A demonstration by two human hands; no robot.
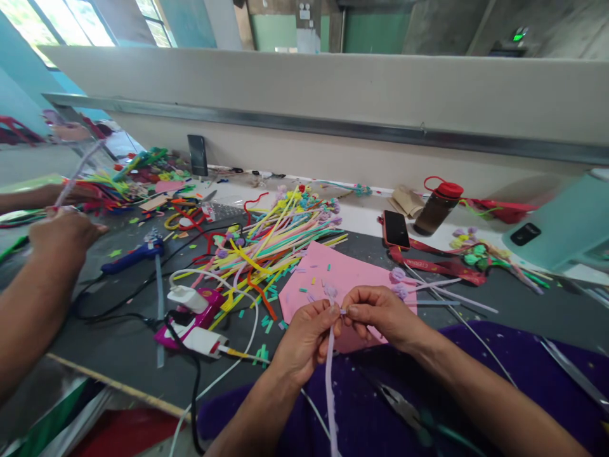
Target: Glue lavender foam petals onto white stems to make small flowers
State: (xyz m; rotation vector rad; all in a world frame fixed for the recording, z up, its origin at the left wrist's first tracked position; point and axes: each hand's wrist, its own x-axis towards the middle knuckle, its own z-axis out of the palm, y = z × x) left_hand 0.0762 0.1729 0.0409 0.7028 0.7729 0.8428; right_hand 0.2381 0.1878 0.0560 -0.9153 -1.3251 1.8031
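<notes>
My left hand (307, 336) is closed around a lilac pipe cleaner (329, 387), whose long end hangs down over a purple cloth (285, 406). A small curled lilac tuft (330, 291) rises above my left fingers. My right hand (378, 314) pinches a short lilac piece (343, 311) where the fingertips of both hands meet. Beneath them lies a pink sheet (318, 266) scattered with small clippings. Finished-looking lilac flowers on stems (399, 291) rest at its right edge. Pliers (402, 403) lie on the purple cloth, near my right forearm.
Another person's hands (61, 235) work at the left with a pipe cleaner. A blue glue gun (133, 255), a magenta power strip (190, 324) with cords and a heap of coloured stems (276, 244) cover the left and middle. A phone (396, 230) and bottle (438, 209) stand farther right.
</notes>
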